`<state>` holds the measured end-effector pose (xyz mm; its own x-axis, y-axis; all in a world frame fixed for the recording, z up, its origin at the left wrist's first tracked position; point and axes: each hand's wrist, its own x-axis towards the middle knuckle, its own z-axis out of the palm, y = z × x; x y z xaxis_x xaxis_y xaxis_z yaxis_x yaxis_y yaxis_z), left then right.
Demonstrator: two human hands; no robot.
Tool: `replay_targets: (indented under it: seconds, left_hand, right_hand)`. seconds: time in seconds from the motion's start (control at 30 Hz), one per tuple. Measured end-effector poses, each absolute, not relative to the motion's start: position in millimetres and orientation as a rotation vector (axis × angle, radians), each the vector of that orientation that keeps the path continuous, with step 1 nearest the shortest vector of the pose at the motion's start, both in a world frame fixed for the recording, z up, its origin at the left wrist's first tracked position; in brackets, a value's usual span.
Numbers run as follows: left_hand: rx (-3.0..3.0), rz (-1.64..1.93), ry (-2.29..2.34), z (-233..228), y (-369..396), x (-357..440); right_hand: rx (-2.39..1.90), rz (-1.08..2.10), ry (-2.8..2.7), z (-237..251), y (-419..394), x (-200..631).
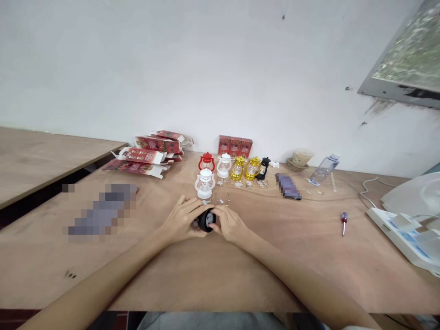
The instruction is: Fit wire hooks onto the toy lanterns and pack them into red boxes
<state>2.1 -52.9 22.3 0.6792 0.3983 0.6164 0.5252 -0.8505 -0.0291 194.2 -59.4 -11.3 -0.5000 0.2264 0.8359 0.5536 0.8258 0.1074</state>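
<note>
Both my left hand (182, 221) and right hand (231, 223) have fingers wrapped around a black lantern (206, 220), probably lying sideways, just above the tabletop (220, 275), near a white lantern (205, 184).

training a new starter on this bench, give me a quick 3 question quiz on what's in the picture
1. True or false: both hands grip the black lantern.
2. Which lantern stands alone in front of the row? A red, B white, C gold.
3. What tool lies on the table to the right of the hands?

Key
1. True: left hand and right hand close on it.
2. B, the white lantern.
3. The red-handled screwdriver.
</note>
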Motion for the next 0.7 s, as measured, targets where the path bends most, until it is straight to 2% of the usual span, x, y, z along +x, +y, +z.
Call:
replay_targets:
  seconds: [0.3,0.7]
  left_hand:
    - [-2.667,-0.914,-0.717,20.7,-51.2,2.2]
    - [-2.629,-0.952,-0.810,21.1,-51.7,2.3]
  right_hand:
    - [-0.587,-0.606,-2.094,-8.5,-61.9,189.9]
    - [-0.552,-0.603,-1.993,-9.3,-61.6,195.9]
